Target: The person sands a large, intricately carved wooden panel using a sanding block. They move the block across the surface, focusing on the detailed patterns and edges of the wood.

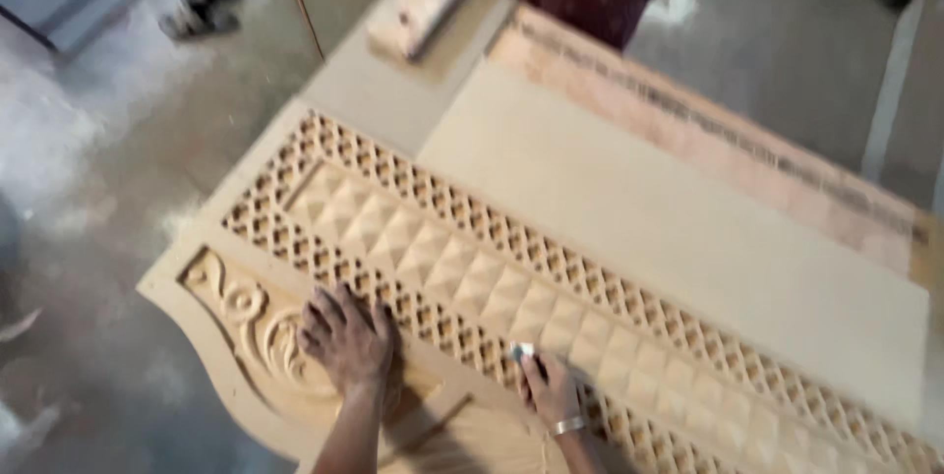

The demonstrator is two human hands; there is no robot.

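Left hand [344, 341] lying flat, fingers spread, on carved wooden panel [472, 267], right hand [551, 390] pinching sm. pale scrap [521, 350] (prob. sandpaper) w/ fingertips against lattice

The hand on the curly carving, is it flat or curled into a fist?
Flat. The left hand lies palm down with fingers spread on the carved panel, beside the scroll carving.

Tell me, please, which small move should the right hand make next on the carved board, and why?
Probably a short stroke along the lattice row: the right hand presses a small pale pad on the carved board, while the left hand lies flat, steadying it.
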